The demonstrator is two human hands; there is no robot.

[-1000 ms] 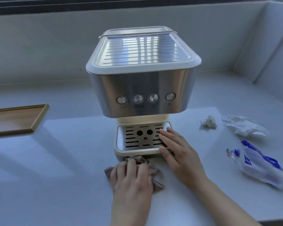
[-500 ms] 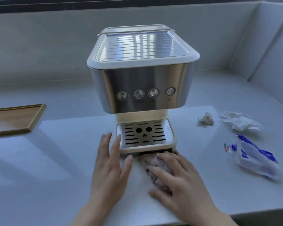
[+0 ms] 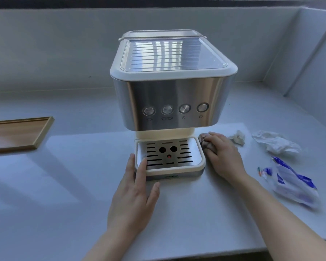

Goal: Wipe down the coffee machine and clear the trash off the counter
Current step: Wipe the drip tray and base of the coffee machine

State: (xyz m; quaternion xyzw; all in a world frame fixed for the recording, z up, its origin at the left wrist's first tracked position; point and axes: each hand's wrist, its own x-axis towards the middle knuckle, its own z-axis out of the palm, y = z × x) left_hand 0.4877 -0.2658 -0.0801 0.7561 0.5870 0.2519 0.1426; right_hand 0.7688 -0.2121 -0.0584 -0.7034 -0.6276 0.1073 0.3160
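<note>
A boxy stainless-steel and cream coffee machine [image 3: 172,85] stands on the pale grey desk [image 3: 55,176]. The left hand [image 3: 134,196] lies flat against its slotted metal drip tray [image 3: 169,155]; the right hand [image 3: 224,157] presses a brownish cloth [image 3: 203,138] beside the tray. Crumpled white tissues [image 3: 277,143] and a blue-and-white plastic wrapper [image 3: 290,183] lie right.

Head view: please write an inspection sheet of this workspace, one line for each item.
Surface: pale counter, part in sunlight, no spills seen.
Job's things: coffee machine upright at centre; cloth against the right side of its drip tray.
Clutter: crumpled wad, white wrapper and blue-and-white packet lie right of the machine.
Hands: left hand flat, fingertips on the tray's left front corner; right hand presses the cloth.
Cables: nothing seen.
Surroundings: wooden tray at left edge; grey wall behind, window frame above.
</note>
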